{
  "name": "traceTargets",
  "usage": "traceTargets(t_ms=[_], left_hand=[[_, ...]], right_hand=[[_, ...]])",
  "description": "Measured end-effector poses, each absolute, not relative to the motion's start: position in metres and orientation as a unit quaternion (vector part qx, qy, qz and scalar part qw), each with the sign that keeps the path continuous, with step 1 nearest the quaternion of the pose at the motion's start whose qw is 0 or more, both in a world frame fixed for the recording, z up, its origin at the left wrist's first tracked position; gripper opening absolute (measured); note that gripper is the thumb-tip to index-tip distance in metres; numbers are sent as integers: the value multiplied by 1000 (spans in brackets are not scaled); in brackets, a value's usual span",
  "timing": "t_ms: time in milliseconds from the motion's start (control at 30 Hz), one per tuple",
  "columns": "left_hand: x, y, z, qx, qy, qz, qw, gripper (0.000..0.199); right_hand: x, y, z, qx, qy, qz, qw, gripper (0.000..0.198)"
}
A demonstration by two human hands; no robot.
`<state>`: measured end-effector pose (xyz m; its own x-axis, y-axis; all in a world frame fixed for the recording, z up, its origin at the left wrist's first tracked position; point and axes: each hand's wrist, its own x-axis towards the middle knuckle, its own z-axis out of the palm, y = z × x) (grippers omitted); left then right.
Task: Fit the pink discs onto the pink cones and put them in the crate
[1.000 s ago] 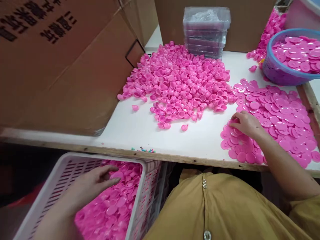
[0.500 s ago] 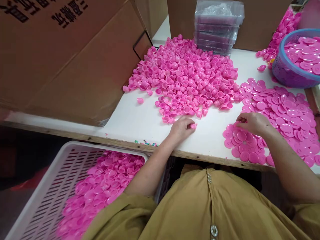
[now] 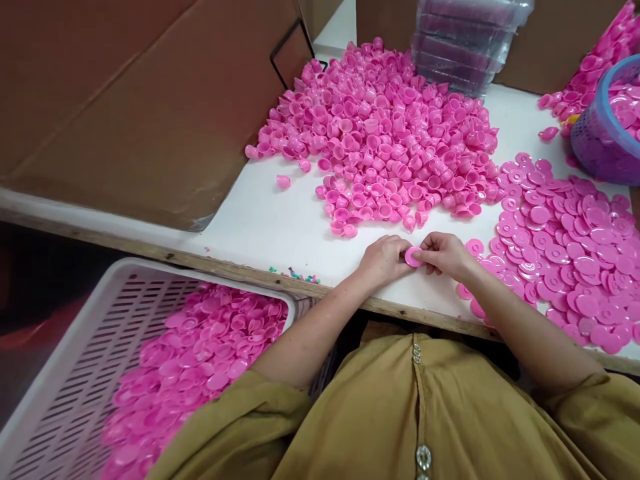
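1. The left hand of the person is near the front edge of the white tabletop. Its fingers are curled, almost closed, and they meet the left border of a small, flat, round disc of pink plastic. I cannot tell if this hand grips the disc or only touches it, because the fingertips are partly hidden.

2. The right hand is closed in a pinch on the same disc. The thumb lies on its face, and the other fingers are bent beneath.

3. The disc is therefore between the two hands, tilted so that I see its flat side, in front of a wide heap of small pink plastic cups.

4. To the right of the hands, many flat pink plastic saucers are spread, overlapping one another. Behind them stands a round blue-purple basket with holes, holding more pink pieces.

5. At the left, a large brown cardboard box rests on the tabletop, beside the heap. A stack of clear plastic boxes stands behind the cups.

6. Below the table edge, at the person's left, there is a white slotted plastic crate, containing many pink pieces. The person wears a mustard-coloured shirt.
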<state>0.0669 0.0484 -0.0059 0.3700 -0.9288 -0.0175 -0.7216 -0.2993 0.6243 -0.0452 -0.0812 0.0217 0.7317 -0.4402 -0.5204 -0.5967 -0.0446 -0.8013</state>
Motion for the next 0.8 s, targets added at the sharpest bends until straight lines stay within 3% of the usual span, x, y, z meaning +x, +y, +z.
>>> traceTargets(t_ms=[300, 500, 800], left_hand=[[73, 51, -2, 766, -528, -231, 286, 24], [90, 48, 11, 717, -535, -344, 287, 26], [91, 27, 13, 721, -569, -337, 208, 20]], right_hand=[[-41, -81, 27, -705, 366, 126, 595, 23], [-40, -84, 21, -709, 361, 138, 590, 27], [-38, -85, 17, -687, 360, 141, 615, 34]])
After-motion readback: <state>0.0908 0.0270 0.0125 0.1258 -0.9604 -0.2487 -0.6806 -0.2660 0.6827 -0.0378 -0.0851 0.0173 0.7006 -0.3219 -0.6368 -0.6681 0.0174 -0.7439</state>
